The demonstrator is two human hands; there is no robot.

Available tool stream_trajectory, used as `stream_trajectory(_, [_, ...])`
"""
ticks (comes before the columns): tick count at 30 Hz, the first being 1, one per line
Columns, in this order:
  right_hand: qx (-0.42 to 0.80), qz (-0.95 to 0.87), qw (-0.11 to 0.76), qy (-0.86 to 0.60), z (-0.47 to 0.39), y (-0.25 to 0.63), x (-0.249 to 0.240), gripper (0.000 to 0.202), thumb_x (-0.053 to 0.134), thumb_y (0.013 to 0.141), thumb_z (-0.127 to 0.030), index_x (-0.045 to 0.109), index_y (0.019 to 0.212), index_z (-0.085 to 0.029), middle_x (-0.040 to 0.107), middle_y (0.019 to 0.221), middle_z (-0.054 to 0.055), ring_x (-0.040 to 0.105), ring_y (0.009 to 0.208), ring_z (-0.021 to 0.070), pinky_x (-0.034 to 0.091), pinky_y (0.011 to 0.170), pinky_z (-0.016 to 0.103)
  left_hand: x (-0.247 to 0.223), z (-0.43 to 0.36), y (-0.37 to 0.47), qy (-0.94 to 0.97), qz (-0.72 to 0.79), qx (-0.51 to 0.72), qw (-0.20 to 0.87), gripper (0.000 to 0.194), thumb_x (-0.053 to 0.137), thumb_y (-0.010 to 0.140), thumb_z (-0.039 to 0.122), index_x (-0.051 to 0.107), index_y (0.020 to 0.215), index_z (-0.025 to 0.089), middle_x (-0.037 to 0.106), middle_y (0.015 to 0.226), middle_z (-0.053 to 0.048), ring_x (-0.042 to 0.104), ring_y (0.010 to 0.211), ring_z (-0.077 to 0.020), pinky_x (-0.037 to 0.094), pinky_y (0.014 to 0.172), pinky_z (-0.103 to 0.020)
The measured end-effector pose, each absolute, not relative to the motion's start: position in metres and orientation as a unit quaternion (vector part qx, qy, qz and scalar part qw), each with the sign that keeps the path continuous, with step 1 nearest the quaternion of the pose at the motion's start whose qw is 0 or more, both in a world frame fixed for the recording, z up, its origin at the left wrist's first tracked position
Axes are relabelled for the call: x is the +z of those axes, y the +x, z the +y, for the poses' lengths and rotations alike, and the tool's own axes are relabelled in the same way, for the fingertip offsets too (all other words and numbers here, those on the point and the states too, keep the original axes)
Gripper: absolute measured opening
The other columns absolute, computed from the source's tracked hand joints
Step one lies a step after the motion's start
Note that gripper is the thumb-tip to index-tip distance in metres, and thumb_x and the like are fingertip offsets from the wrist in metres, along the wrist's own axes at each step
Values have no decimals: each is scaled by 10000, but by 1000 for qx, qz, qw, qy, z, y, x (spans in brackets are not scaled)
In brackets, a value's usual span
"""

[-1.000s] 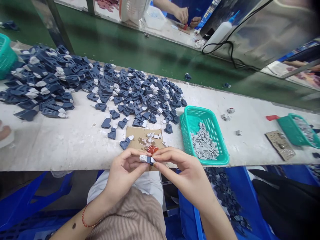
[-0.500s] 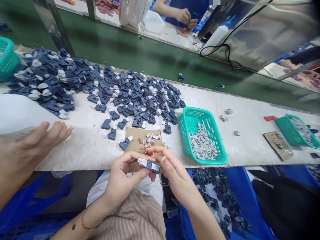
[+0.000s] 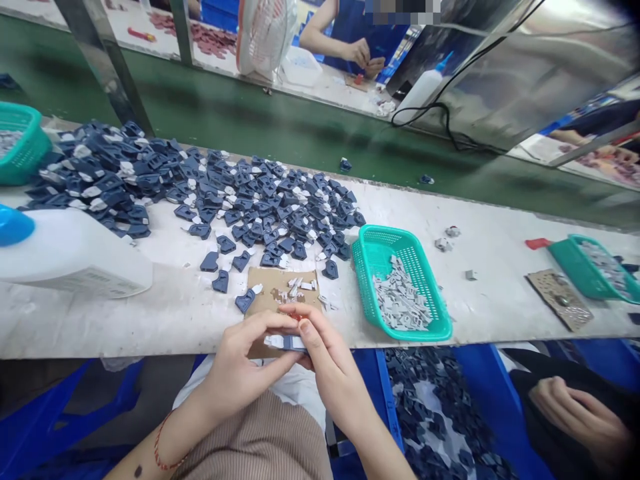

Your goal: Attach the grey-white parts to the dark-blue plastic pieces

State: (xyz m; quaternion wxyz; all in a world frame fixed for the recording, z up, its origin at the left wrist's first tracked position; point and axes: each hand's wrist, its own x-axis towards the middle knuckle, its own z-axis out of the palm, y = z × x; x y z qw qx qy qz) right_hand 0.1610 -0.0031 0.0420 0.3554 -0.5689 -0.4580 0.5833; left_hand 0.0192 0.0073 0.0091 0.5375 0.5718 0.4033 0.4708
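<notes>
Between my two hands is a small navy plastic part with a white end piece [image 3: 286, 343]. My left hand [image 3: 250, 353] is closed on its white end, thumb below and fingers behind. My right hand [image 3: 327, 353] pinches the other end, its thumb lying over the part. Just beyond my fingers lies a cardboard piece [image 3: 260, 279] with a few pale grey pieces [image 3: 303, 287] on it. A navy part with a white tip [image 3: 245, 301] rests at the cardboard's left edge.
A heap of navy parts [image 3: 260, 207] spreads across the left and middle of the table. Right of the cardboard stands a green basket [image 3: 361, 287] of grey pieces. A large white bottle [image 3: 90, 250] lies at left. A blue crate [image 3: 393, 393] of parts is below. A co-worker's hand [image 3: 575, 407] shows at right.
My right hand has closed further over the part's right end. Another person's hand at the left has left the white bottle and gone from view. The view has tilted slightly upward.
</notes>
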Motion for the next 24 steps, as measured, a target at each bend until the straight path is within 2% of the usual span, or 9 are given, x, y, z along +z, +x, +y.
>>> stream_trajectory(1, [581,-458,355,-572,-3,162,41,360,410,952,-505,606,1136,-266,644,1063,62,656,867,178,546,632,239,10,10,17,603,392,465,516,245,689,799,126,678,1006,257,723,961,-9,670,900,-156,526,812,-236])
stream_trajectory(3, [573,-474,352,-568,-2,167,42,408,359,971,-506,606,1165,-245,637,836,32,605,657,145,484,525,228,14,16,14,644,372,459,486,261,679,809,116,698,1027,257,717,921,-17,663,872,-148,513,803,-229])
stream_trajectory(6, [490,-546,340,-588,5,193,48,398,370,979,-461,637,1124,-203,515,590,-27,511,539,137,426,516,246,20,28,10,661,368,460,465,255,653,828,114,738,1024,253,688,836,-28,645,765,-132,510,711,-211])
stream_trajectory(8, [364,-580,336,-646,16,225,52,352,419,962,-429,661,1065,-195,566,645,-6,550,605,153,440,571,265,24,38,7,661,380,465,450,225,658,821,124,764,977,246,683,804,-35,638,728,-135,508,664,-208])
stream_trajectory(10, [227,-590,318,-707,30,265,53,304,473,932,-402,664,1050,-197,659,819,43,608,730,186,469,651,299,28,51,4,651,403,471,438,183,671,809,151,779,926,242,680,783,-40,636,716,-144,503,608,-202])
stream_trajectory(13, [113,-647,216,-723,54,321,48,286,444,920,-322,650,1048,-169,679,1027,115,628,917,248,487,768,382,35,78,1,609,457,486,430,113,695,789,236,776,867,228,669,784,-36,637,698,-152,502,558,-202])
stream_trajectory(18, [152,-709,129,-676,87,358,36,194,516,828,-184,697,900,-190,707,959,95,640,956,255,496,820,378,50,151,5,594,549,467,356,236,658,786,363,746,927,195,715,867,-38,639,647,-160,526,627,-259])
stream_trajectory(22, [168,-731,82,-656,93,360,35,203,502,828,-146,700,855,-183,703,913,95,658,887,240,508,789,354,57,229,10,641,597,413,250,301,600,820,319,704,1059,167,727,1065,-73,666,920,-216,520,798,-287])
stream_trajectory(24, [168,-737,68,-651,93,361,36,193,501,837,-147,690,854,-183,696,912,95,657,885,243,511,774,348,58,269,14,650,614,388,225,292,616,818,262,690,1074,144,721,1070,-92,652,1000,-230,498,885,-308])
